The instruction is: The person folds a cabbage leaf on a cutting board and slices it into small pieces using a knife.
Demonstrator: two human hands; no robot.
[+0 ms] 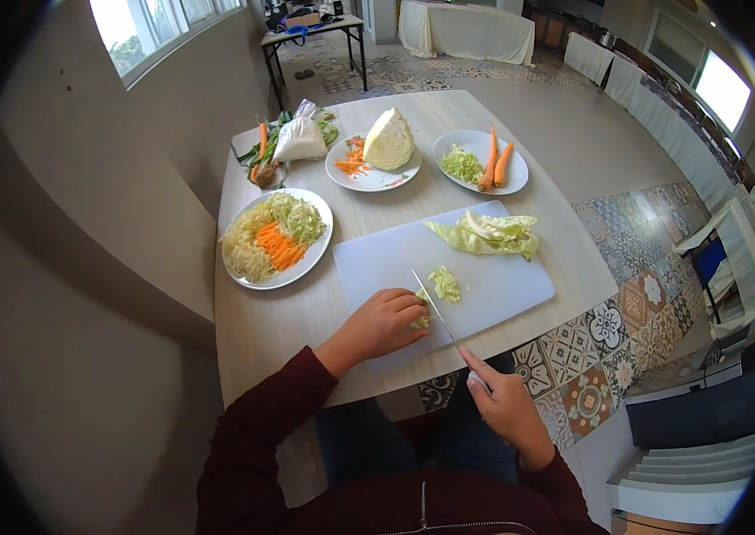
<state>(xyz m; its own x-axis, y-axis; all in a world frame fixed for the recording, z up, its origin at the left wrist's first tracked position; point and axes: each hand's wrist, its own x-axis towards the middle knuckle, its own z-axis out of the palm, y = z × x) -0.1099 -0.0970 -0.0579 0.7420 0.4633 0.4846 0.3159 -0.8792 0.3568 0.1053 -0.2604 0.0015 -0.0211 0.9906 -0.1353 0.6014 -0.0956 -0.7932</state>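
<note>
A white cutting board (377,259) lies at the front of the table. On it, the curled fingers of my left hand (385,319) press on a small bunch of cabbage (423,322), mostly hidden beneath them. My right hand (504,403) is wrapped round the handle of a knife (432,302), whose blade points away from me just right of my left fingertips. Cut cabbage pieces (445,283) lie to the right of the blade. Farther back on the board rest larger cabbage leaves (484,234).
Shredded cabbage and carrot strips fill a plate (322,251) on the left. Behind the board, a floral plate (377,183) bears a cabbage wedge (390,141), and another plate (516,174) holds carrots (493,160) and shredded cabbage. A plastic bag (300,140) sits among vegetables at back left.
</note>
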